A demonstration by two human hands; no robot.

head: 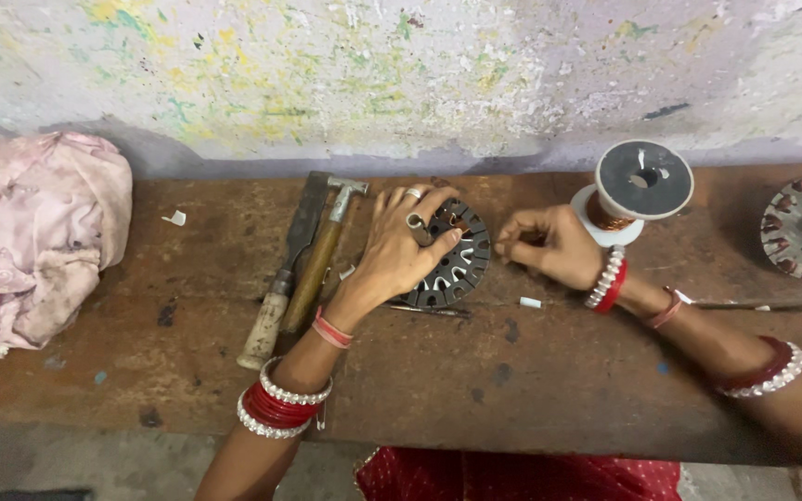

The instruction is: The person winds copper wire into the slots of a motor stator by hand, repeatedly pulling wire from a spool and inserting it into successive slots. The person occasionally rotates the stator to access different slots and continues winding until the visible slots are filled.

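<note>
Head view: your left hand (401, 243) lies spread, fingers open, on the round stator core (452, 252). Your right hand (549, 246), just right of it, is pinched shut, contents unclear.

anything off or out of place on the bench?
Nothing serious. Small white scraps lie loose on the wooden bench, one near the right hand. The left hand rests on the round slotted stator core. Hammer and chisel lie side by side, undamaged.
</note>
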